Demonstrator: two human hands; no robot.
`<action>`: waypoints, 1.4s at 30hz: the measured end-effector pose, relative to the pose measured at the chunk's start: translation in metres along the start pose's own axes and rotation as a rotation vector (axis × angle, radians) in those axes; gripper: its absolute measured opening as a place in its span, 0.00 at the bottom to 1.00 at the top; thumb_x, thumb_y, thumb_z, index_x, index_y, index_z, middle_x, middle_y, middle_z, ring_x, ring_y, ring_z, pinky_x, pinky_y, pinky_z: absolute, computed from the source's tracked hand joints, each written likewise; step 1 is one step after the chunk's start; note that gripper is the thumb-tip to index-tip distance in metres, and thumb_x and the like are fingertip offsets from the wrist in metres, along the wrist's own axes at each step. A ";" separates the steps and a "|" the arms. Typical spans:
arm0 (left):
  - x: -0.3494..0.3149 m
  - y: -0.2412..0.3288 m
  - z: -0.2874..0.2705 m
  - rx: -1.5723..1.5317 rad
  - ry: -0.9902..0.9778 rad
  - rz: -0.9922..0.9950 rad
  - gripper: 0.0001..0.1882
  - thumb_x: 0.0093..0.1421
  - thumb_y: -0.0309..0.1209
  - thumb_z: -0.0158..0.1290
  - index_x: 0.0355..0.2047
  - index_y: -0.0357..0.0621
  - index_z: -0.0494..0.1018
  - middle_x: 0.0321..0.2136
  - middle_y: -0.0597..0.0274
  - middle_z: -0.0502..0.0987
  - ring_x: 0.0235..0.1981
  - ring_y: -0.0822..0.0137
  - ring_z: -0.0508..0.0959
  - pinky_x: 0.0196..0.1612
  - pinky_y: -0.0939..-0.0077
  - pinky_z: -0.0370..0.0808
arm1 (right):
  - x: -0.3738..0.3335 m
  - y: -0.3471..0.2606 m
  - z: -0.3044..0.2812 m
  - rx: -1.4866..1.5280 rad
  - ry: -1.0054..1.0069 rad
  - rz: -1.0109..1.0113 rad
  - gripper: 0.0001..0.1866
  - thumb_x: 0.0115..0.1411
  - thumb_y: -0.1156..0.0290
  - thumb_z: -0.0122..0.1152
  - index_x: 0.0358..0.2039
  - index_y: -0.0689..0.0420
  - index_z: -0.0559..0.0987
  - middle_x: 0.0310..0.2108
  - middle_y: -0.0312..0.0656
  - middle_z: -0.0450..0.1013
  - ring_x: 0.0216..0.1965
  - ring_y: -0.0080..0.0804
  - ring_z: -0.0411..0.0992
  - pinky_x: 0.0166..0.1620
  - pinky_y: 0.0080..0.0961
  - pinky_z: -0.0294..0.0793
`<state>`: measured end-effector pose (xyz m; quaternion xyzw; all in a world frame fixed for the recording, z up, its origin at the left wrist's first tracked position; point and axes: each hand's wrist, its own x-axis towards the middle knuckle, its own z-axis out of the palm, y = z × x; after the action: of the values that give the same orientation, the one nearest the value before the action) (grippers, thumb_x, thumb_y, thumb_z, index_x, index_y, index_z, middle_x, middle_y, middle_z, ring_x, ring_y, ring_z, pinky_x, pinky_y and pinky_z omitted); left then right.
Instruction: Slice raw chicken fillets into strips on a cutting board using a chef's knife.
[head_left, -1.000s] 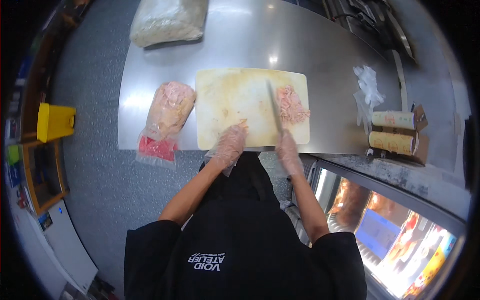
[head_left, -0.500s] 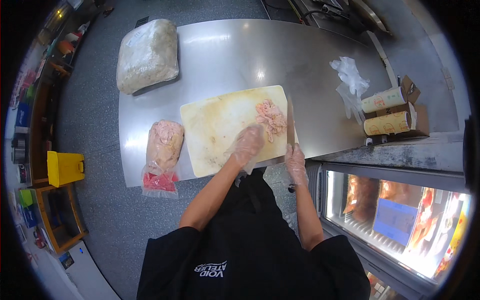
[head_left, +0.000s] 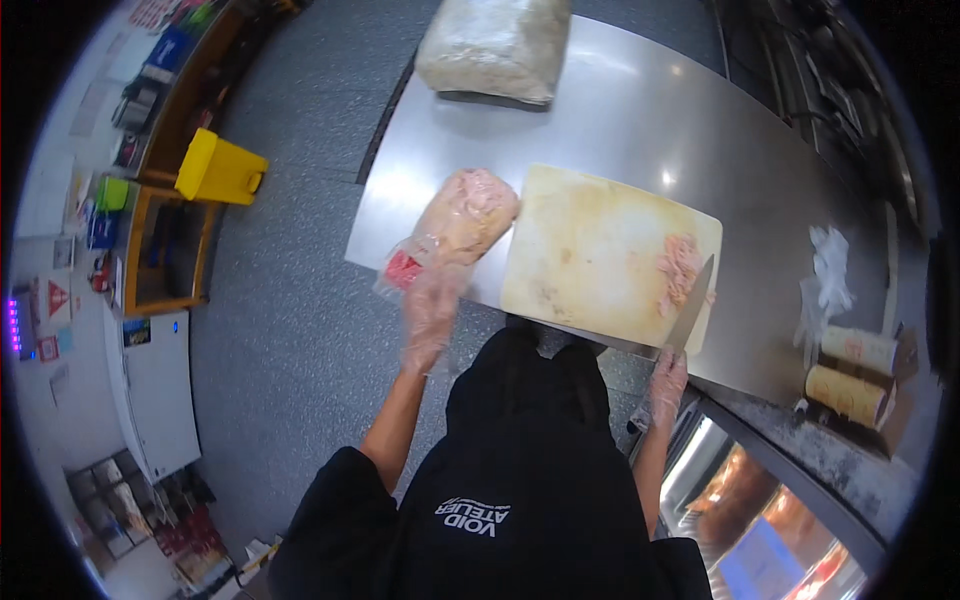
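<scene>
At the near edge of the steel table, our left hand has swung off the board toward the bagged meat.

Nearest us, our right hand (head_left: 668,385) in a thin glove stays closed round the handle of the knife (head_left: 690,312), whose blade lies across the near right corner of the cutting board (head_left: 590,255), beside the small pile of cut meat (head_left: 680,270). Our left hand (head_left: 432,312), gloved and loosely open, was over the board half a second ago; now it hangs off the table's near left edge, just under the clear bag of raw meat (head_left: 455,225), whether touching we cannot tell. We judge the cut portion done and a fresh piece being fetched. Farther off, a big wrapped bundle (head_left: 492,45) sits at the far edge.
</scene>
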<state>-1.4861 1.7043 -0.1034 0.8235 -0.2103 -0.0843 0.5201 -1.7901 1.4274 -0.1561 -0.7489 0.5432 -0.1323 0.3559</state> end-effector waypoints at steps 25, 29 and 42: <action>0.068 -0.014 -0.057 0.428 -0.080 -0.226 0.15 0.47 0.36 0.60 0.27 0.34 0.78 0.19 0.49 0.78 0.21 0.59 0.80 0.26 0.65 0.75 | 0.015 -0.045 0.034 0.108 -0.135 -0.099 0.18 0.67 0.62 0.48 0.50 0.61 0.71 0.39 0.57 0.75 0.43 0.51 0.74 0.46 0.37 0.71; 0.079 0.030 -0.067 0.403 -0.075 -0.266 0.14 0.46 0.36 0.60 0.26 0.35 0.78 0.17 0.55 0.78 0.20 0.67 0.78 0.27 0.67 0.74 | 0.011 -0.039 0.027 0.145 -0.100 -0.055 0.18 0.67 0.61 0.48 0.47 0.63 0.72 0.38 0.57 0.75 0.42 0.51 0.74 0.45 0.38 0.71; 0.125 0.072 -0.067 0.670 -0.354 -0.201 0.12 0.42 0.36 0.62 0.15 0.39 0.77 0.09 0.64 0.72 0.12 0.74 0.71 0.18 0.74 0.67 | 0.012 -0.022 0.019 0.166 -0.012 0.021 0.16 0.67 0.61 0.49 0.42 0.64 0.72 0.34 0.57 0.74 0.36 0.53 0.73 0.42 0.39 0.70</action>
<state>-1.3685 1.6783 0.0007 0.9370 -0.2309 -0.2021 0.1672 -1.7584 1.4272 -0.1575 -0.7119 0.5361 -0.1684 0.4213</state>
